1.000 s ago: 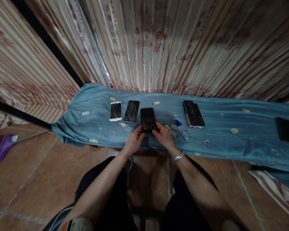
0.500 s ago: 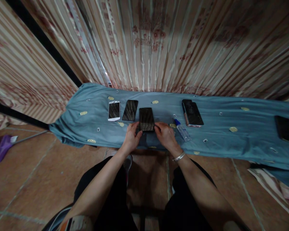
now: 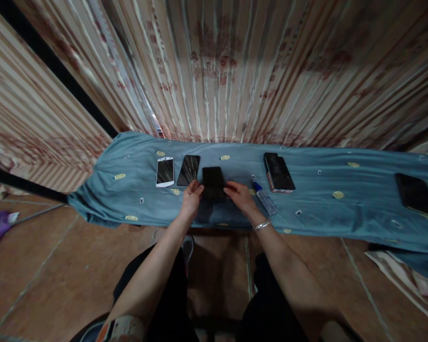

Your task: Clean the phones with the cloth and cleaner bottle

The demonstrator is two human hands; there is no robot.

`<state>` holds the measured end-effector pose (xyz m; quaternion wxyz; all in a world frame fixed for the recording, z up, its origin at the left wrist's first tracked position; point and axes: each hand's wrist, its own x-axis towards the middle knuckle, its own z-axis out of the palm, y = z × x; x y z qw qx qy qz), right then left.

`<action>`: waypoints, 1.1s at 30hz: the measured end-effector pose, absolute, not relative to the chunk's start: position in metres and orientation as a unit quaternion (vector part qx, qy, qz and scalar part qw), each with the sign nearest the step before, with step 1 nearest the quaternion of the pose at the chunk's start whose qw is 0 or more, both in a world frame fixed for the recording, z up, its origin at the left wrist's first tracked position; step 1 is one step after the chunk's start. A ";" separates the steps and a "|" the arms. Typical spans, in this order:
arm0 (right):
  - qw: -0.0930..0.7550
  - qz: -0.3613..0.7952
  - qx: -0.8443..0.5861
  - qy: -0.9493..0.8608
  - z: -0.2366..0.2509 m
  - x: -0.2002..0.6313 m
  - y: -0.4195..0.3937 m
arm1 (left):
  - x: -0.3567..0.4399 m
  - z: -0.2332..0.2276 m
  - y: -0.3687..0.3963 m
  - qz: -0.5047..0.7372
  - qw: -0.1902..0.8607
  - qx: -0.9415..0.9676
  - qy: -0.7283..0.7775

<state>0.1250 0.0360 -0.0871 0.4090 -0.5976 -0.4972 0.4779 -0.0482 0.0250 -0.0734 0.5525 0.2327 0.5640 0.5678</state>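
Two hands on one black phone (image 3: 213,182), left hand (image 3: 191,200) and right hand (image 3: 239,197) gripping its sides, blue cloth (image 3: 328,209) beneath

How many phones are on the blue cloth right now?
5 visible: white phone, cracked black phone, black phone between both hands, a phone right of the small bottle, one far right. More may lie stacked beneath.

Phones (image 3: 188,170) left — bottle (image 3: 265,200) right
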 end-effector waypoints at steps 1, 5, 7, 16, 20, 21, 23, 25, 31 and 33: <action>0.413 0.488 -0.594 -0.488 -0.089 0.125 0.037 | -0.049 -0.073 0.027 0.567 0.563 0.222 0.559; 0.435 0.532 -0.572 -0.447 -0.092 0.126 0.036 | -0.047 -0.072 0.033 0.572 0.603 0.199 0.520; 0.455 0.563 -0.551 -0.415 -0.089 0.127 0.033 | -0.044 -0.069 0.035 0.573 0.619 0.196 0.499; 0.524 0.566 -0.446 -0.453 -0.069 0.127 0.016 | -0.034 -0.053 0.023 0.571 0.675 0.218 0.414; 0.510 0.552 -0.450 -0.483 -0.071 0.131 0.015 | -0.036 -0.049 0.019 0.567 0.672 0.213 0.426; 0.506 0.546 -0.455 -0.489 -0.072 0.133 0.015 | -0.036 -0.048 0.018 0.566 0.672 0.209 0.430; 0.502 0.525 -0.482 -0.490 -0.074 0.138 0.017 | -0.034 -0.048 0.015 0.559 0.673 0.206 0.439; 0.509 0.498 -0.519 -0.473 -0.075 0.144 0.019 | -0.029 -0.048 0.010 0.541 0.676 0.213 0.452; 0.533 0.475 -0.527 -0.461 -0.071 0.161 0.026 | -0.013 -0.045 -0.011 0.459 0.718 0.250 0.459; 0.527 0.477 -0.514 -0.480 -0.069 0.166 0.025 | -0.009 -0.044 -0.015 0.448 0.724 0.261 0.456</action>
